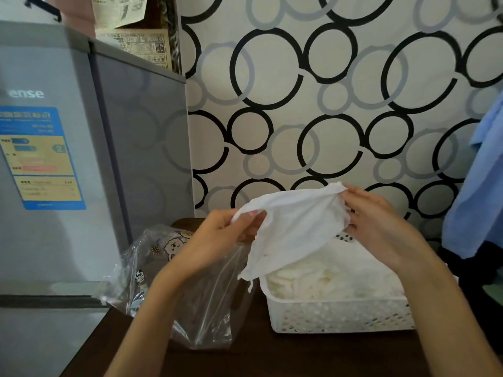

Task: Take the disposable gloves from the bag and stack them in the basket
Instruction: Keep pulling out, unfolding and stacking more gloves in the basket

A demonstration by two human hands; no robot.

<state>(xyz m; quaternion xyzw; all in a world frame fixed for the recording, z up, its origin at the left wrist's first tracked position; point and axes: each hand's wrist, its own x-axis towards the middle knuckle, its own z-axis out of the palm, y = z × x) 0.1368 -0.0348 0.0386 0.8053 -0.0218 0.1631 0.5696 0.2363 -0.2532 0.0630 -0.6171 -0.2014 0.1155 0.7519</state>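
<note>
Your left hand [217, 235] pinches one upper corner of a thin white disposable glove [294, 229], and your right hand [381, 224] pinches the opposite upper corner, so the glove hangs stretched between them in the air. Its lower end droops to the near-left corner of the white perforated basket [340, 314] and hangs just past that rim.

The basket sits on the dark wooden bench [299, 357], toward its right side, and is filled close to its rim with a stack of gloves [334, 278]. Its front wall stands back from the bench's near edge, leaving a strip of bare wood in front of it.

The clear plastic bag [196, 303], printed with small cartoon figures, slumps on the bench just left of the basket, under your left forearm. Its left side bulges past the bench's left edge. Whether bag and basket touch is unclear.

A grey Hisense refrigerator [68, 159] stands close against the bench's left side, so there is little room to that side. A curtain with black and grey rings [326, 104] hangs behind the bench's far edge. Blue cloth [476, 186] hangs at the right, near your right hand and the basket's far-right corner.
</note>
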